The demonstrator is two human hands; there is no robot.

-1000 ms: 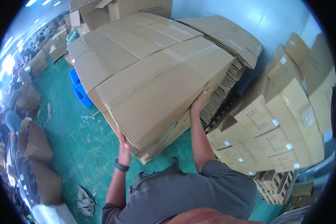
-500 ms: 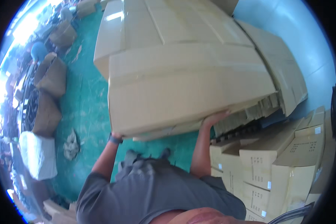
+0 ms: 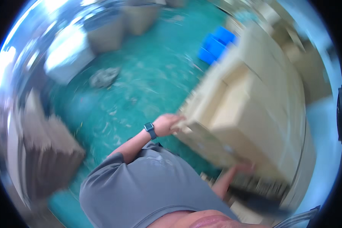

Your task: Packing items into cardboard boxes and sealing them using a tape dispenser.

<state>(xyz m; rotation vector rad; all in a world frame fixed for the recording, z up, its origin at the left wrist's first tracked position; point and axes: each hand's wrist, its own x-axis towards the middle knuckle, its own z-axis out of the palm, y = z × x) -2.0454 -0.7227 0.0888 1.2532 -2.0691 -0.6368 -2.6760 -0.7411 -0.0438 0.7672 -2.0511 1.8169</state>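
Observation:
A large tan cardboard box [image 3: 235, 140] fills the right middle, blurred and turned at an angle, with a recessed step along its left side. My left hand [image 3: 169, 124], below a dark wristwatch [image 3: 149, 129], has its fingers closed on the near-left edge of the cardboard. At the box's lower near edge is my right hand [image 3: 244, 168], smeared by motion, its fingers against the cardboard and partly out of sight. A wide stack of tan cardboard [image 3: 283, 102] lies beyond and right of the box; where one piece ends and another starts is hard to make out.
Flattened cardboard sheets [image 3: 51, 152] stand stacked at the left. A shiny white bundle [image 3: 70, 53] and brown bins [image 3: 106, 32] line the far left. Crumpled grey material [image 3: 104, 77] lies on the green floor [image 3: 148, 76]. Blue containers [image 3: 216, 45] sit behind the box.
My view and body have turned left, bringing the sheet stack and blue containers into sight. The box now appears farther right and tilted. Both hands stay on its near edges.

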